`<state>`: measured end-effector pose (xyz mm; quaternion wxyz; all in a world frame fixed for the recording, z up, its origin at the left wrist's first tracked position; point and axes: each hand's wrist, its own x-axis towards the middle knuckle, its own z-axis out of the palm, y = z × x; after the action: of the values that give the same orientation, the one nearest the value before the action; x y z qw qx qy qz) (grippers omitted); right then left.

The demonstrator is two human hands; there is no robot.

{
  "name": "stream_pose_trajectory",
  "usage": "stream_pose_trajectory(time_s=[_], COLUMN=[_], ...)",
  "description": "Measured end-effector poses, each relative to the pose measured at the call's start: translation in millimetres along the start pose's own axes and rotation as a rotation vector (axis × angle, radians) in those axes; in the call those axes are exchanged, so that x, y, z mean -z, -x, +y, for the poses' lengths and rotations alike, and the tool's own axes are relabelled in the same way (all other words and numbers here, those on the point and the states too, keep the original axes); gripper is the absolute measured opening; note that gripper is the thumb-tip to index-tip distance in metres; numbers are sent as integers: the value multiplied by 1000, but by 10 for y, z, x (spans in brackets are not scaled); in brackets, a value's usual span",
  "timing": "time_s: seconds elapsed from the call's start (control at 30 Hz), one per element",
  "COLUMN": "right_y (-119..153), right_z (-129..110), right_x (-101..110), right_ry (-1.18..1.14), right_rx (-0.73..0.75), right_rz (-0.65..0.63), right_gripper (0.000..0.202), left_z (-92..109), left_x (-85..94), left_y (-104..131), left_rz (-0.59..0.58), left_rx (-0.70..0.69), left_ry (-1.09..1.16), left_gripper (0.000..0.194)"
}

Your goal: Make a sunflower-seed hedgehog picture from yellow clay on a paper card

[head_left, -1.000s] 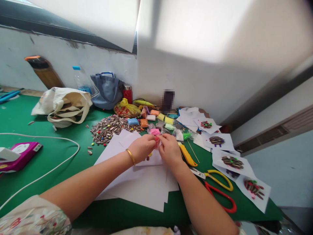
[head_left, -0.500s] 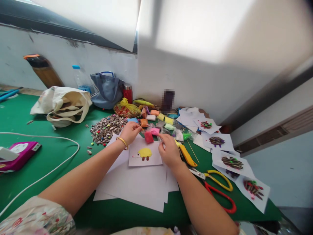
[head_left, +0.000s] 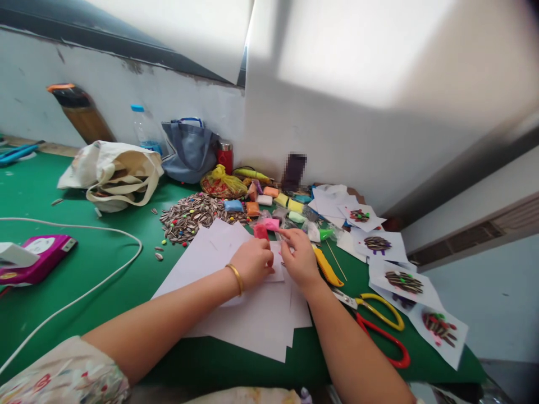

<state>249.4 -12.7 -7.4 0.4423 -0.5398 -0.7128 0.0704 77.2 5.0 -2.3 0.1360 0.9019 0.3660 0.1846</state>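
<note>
My left hand, with a gold bracelet at the wrist, is over the small white card and covers most of it. Its fingers are bent together near the card's middle; what they hold, if anything, is hidden. My right hand is at the card's right side, thumb and forefinger pinching something clear and thin, too small to make out. Just beyond the fingers lie a red clay packet and a pink clay packet. White paper sheets lie under the card.
Sunflower seeds are heaped at the left of the papers. Scissors and a yellow cutter lie right of my right hand. Seed-decorated cards line the right edge. A cream bag and white cable are left.
My left hand has moved right and toward me, from beside the clay packets to over the card, covering the yellow figure. My right hand has hardly moved. The view has shifted slightly.
</note>
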Motion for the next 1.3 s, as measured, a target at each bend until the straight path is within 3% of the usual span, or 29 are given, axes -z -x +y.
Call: stream_pose_trajectory(time_s=[0.17, 0.47, 0.63, 0.73, 0.9, 1.1, 1.3], right_y=[4, 35, 373, 630, 763, 695, 696], right_z=[33, 13, -9, -31, -57, -105, -107], right_x=[16, 126, 193, 212, 166, 59, 82], right_ry=[-5, -4, 51, 140, 284, 413, 281], right_rx=[-11, 2, 85, 132, 166, 151, 158], right_rz=[9, -23, -188, -258, -314, -365, -272], right_gripper=[33, 32, 35, 42, 52, 52, 46], left_z=[27, -70, -239, -403, -556, -566, -584], left_x=[-67, 182, 311, 372, 338, 276, 271], left_y=[-23, 57, 175, 285, 441, 480, 490], left_rz=[-61, -134, -119, -158, -178, -169, -164], left_rx=[14, -41, -58, -71, -53, -42, -43], left_ry=[-117, -80, -66, -62, -57, -39, -25], left_gripper=[21, 33, 30, 55, 81, 88, 88])
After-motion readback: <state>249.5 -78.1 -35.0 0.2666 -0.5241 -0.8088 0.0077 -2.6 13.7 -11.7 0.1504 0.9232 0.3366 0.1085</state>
